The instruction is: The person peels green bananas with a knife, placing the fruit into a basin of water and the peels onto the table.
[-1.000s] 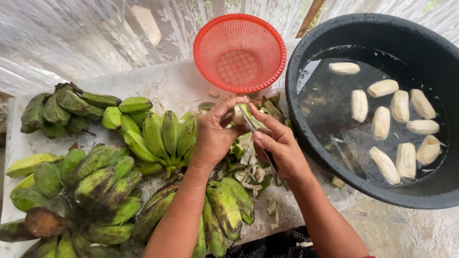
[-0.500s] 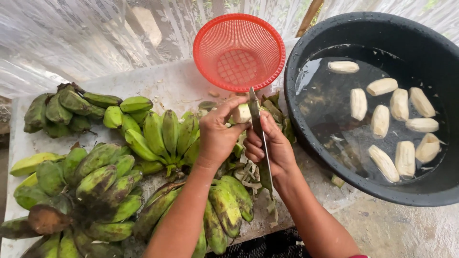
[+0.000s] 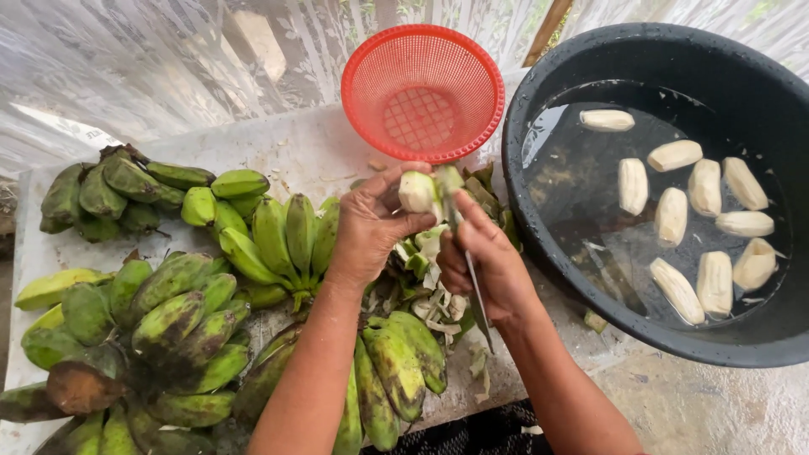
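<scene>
Centre frame: left hand [image 3: 371, 227] fingers pinch the half-peeled banana [image 3: 418, 191], long axis toward the basket [image 3: 421, 91]; right hand [image 3: 484, 261], fisted on the knife [image 3: 468, 253], touches its right flank.

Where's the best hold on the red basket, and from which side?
Probably the rim of the red basket, at its near edge beside the left hand. It lies tilted with its mouth facing the camera, so that lip is exposed; the black basin crowds its right side.

Ten peeled bananas [image 3: 672, 216], one black tub [image 3: 539, 109], one red basket [image 3: 421, 88], two hands [image 3: 371, 223].
</scene>
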